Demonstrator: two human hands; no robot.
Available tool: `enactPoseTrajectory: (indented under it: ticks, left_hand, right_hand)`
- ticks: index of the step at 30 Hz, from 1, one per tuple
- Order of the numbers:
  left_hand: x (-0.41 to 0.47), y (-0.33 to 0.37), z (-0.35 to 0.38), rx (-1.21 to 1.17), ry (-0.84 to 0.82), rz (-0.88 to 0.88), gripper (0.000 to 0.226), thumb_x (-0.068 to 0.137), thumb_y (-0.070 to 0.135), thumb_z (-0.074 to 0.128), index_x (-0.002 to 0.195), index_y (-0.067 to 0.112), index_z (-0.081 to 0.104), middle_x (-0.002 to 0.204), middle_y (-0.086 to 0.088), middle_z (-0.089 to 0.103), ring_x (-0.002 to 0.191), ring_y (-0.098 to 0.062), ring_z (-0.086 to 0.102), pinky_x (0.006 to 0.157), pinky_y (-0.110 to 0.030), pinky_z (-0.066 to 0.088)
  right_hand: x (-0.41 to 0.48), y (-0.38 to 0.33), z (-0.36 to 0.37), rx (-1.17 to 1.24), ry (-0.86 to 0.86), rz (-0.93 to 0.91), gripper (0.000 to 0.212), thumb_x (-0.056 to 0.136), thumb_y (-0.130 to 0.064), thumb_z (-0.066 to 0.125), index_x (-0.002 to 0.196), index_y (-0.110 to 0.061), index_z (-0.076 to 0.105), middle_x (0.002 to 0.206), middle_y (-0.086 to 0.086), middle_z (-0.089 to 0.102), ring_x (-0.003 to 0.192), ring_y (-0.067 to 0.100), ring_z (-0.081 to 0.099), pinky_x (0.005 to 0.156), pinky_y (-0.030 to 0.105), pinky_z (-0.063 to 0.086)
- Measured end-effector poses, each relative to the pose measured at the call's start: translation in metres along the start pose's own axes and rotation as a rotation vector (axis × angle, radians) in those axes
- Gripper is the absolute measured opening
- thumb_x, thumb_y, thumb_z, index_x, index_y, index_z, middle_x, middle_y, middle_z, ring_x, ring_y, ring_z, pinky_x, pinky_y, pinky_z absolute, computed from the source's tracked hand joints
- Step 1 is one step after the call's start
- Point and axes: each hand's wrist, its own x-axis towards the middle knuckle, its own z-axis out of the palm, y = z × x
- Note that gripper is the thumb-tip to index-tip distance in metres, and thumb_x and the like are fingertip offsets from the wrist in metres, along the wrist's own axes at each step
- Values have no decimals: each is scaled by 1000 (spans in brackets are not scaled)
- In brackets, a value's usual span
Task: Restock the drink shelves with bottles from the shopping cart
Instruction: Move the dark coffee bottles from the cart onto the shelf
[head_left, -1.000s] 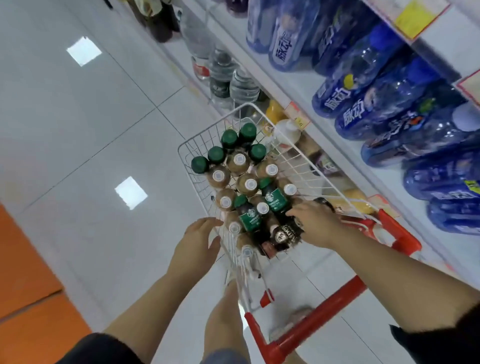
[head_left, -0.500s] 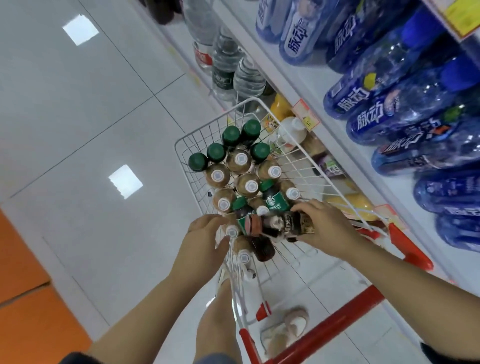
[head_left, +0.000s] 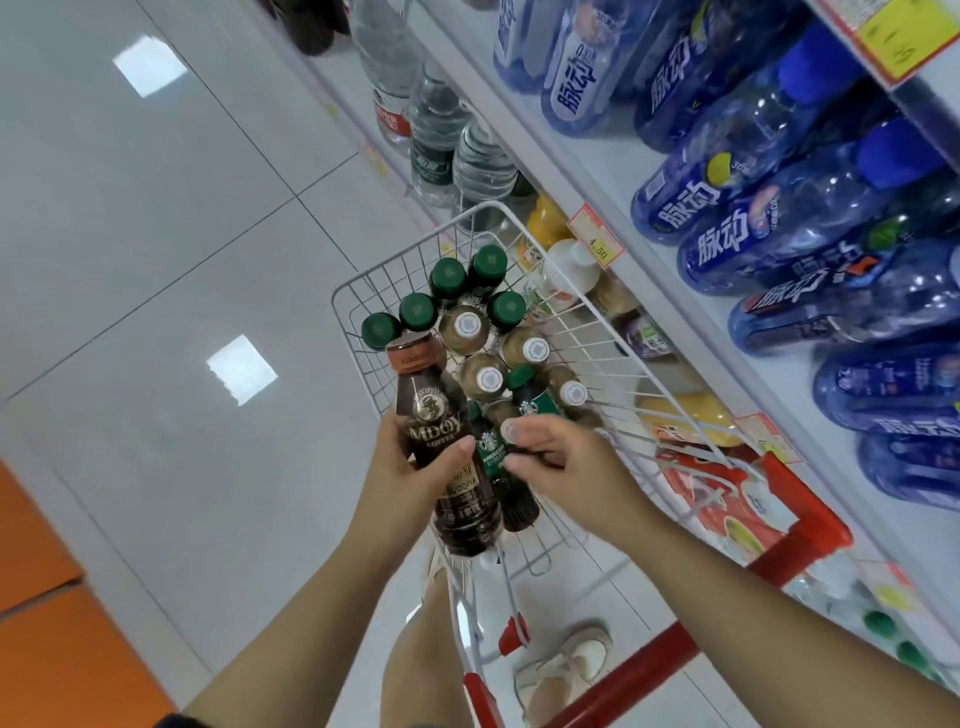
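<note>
The left hand (head_left: 400, 483) has its grip clamped round a dark coffee bottle (head_left: 434, 415) with a brown cap, held upright over the near left corner of the cart (head_left: 405, 253), clear of the other bottles. The right hand (head_left: 563, 460) sits just beside it with fingers curled, thumb and fingertips against a green-label bottle (head_left: 491, 452) that lies tilted on top of the load. Whether that grip truly holds the bottle cannot be told. A second green-label bottle (head_left: 535, 400) leans next to it, across the standing ones. Deeper in the cart, green-capped bottles (head_left: 447, 275) cluster at the far end and white-capped bottles (head_left: 467, 325) stand packed in the middle, caps up and touching. The cart stands just beside the shelf (head_left: 597, 171), its wire wall between the load and the lower tier, where a yellow bottle (head_left: 545, 221) and other drinks show through the mesh. Blue bottles (head_left: 737, 197) fill the upper tier on the right. Clear water bottles (head_left: 478, 161) stand on the lower tier past the cart's far end. A price tag (head_left: 595, 241) hangs on the shelf edge above the cart's corner. The red handle (head_left: 639, 675) crosses below the right forearm, with a pale shoe (head_left: 576, 654) under it on the grey floor (head_left: 156, 260).
</note>
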Motion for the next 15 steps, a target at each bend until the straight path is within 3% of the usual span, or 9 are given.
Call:
enactPoseTrajectory:
  ticks: [3,9,12,15]
  left_hand:
    - [4,-8,-10,28,14,-18,48,77,23,72,118,30,47,109,6,62,101,-9,61,83,-33,51]
    - [9,-19,-14,37,38,8,44,77,26,71,114,32,49,104,11,63,97,-3,61,80,-28,51]
    - [8,-20,-16,44,39,21,48,75,30,72,116,30,48,105,10,62,99,-6,61,81,-31,51]
    - [1,-15,-15,58,27,42,53,70,38,75,115,32,48,106,11,63,101,-8,61,83,-34,51]
  right_hand:
    - [30,32,-8,-223,196,139,45,81,-20,69,124,-14,55,117,6,63,104,19,58,89,29,45]
    - [67,63,14,-648,254,221,53,79,-27,71,121,-9,43,114,17,60,107,35,55,76,38,46]
    - [71,66,21,-740,356,218,53,79,-25,72,118,-12,40,111,17,63,101,35,59,71,37,44]
    - [66,65,15,-669,371,194,56,77,-25,74,118,-15,38,110,14,65,98,34,61,67,34,39]
